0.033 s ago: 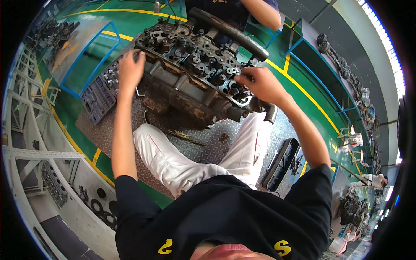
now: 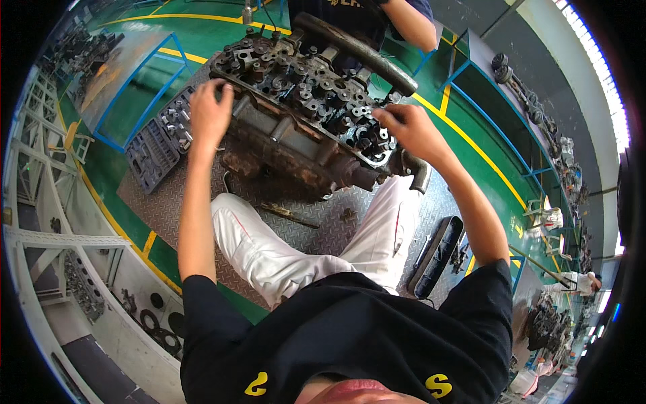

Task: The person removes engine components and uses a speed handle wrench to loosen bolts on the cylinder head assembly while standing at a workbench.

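Observation:
A greasy engine [image 2: 289, 135] stands in front of me, its top crowded with rocker arms and valve springs [image 2: 323, 91]. My left hand [image 2: 210, 113] is at the engine's left end, thumb and fingers apart beside the upper edge. I see nothing held in it. At the right end, my right hand [image 2: 412, 129] is over the valve gear with its fingers curled and its thumb and forefinger close together. Whatever is between those fingertips, if anything, is too small to make out. A thick dark pipe [image 2: 356, 50] runs along the engine's far side.
An open socket set case [image 2: 153, 153] lies left of the engine. On the patterned metal plate [image 2: 336, 232] are a long bar [image 2: 289, 215] and a black elongated cover [image 2: 436, 257]. Across the engine is another person's arm [image 2: 410, 23]. Blue-framed benches [image 2: 145, 87] stand around.
My left hand has shifted a little to the right along the engine's edge. My right hand has moved slightly right. The other person's arm and the item hanging at the top have also moved.

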Available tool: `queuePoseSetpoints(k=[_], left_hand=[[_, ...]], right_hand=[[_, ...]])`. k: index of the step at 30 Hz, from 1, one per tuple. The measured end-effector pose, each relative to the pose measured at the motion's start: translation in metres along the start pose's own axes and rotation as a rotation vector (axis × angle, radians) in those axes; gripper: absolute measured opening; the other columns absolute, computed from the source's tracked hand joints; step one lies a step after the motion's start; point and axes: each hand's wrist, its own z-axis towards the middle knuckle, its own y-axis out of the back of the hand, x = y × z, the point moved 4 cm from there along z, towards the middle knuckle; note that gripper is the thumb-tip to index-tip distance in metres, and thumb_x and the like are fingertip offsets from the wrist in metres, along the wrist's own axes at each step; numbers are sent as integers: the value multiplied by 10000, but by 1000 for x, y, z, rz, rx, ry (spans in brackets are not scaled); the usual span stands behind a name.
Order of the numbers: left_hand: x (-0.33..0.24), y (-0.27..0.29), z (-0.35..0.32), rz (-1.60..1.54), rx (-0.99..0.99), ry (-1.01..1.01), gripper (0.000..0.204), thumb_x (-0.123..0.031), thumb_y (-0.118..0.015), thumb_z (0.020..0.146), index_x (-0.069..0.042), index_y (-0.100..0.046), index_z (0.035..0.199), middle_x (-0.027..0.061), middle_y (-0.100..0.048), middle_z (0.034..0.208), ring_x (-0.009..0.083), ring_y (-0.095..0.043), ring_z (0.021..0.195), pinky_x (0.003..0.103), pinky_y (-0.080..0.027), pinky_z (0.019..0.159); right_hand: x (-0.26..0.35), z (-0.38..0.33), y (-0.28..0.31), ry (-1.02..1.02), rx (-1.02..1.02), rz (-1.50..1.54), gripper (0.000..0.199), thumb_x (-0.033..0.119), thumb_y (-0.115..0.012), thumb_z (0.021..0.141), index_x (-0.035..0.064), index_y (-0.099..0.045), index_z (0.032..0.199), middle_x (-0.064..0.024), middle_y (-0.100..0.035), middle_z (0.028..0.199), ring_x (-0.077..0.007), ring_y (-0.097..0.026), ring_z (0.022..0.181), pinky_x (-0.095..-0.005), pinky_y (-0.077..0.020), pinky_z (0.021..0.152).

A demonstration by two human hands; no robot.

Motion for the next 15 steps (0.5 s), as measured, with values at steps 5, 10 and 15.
queuePoseSetpoints(k=[5,10,15], left_hand=[[-46,-31,-39,58,-26,-157,356,-274,-647,895,-23,-616,1146,172,-547,1245,372,-489,1194,482,-405,1010],[-44,-53,-48,139,-74,-136,554,-312,-602,926,-4,-443,1357,205,-379,1405,383,-381,1310,551,-255,1090],[-45,-57,-49,128,-35,-75,619,-348,-572,936,4,-383,1410,204,-312,1494,368,-309,1385,564,-227,1121]], right_hand=[[-16,-11,-8,-446,253,596,234,282,-644,933,63,-647,1016,18,-631,877,-59,-565,758,-211,-455,664],[-3,-15,-15,-195,289,651,205,158,-660,887,6,-649,1023,-52,-676,953,-117,-619,856,-266,-500,766],[13,-22,-21,82,-159,31,223,81,-717,827,10,-632,1021,-162,-647,1017,-334,-654,886,-383,-525,796]])
